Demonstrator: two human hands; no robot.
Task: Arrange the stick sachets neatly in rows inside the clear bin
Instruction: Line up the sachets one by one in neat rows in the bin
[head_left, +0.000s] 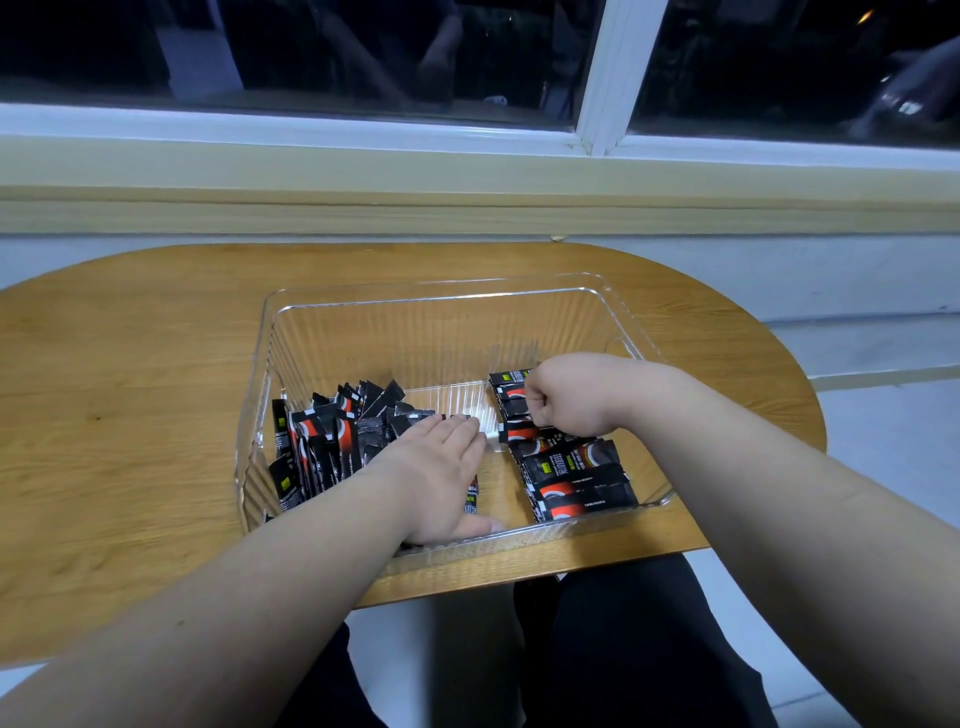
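In the clear ribbed plastic bin (415, 312), the left hand (441, 467) lies flat, fingers straight, on loose black-red stick sachets (332, 441). The right hand (561, 395) is curled over the sachet row (571, 473) at centre-right; can't tell if it grips one.

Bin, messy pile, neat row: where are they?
bin (415, 338), head view, far wall.
messy pile (337, 436), head view, heap's middle.
neat row (571, 467), head view, a middle sachet.

Clear bin (431, 291) sat on wooden surface (130, 364), below window sill (363, 171). Left half of bin: stick sachets (332, 441) in loose heap, many on edge, leaning toward left wall. Right half: row (576, 478) of sachets lying flat, side by side along right wall. Left hand (436, 478) flat, fingers straight, palm down at heap's right edge. Right hand (566, 395) curled over far part of row; grip not discernible. Bare strip of bin floor between groups.
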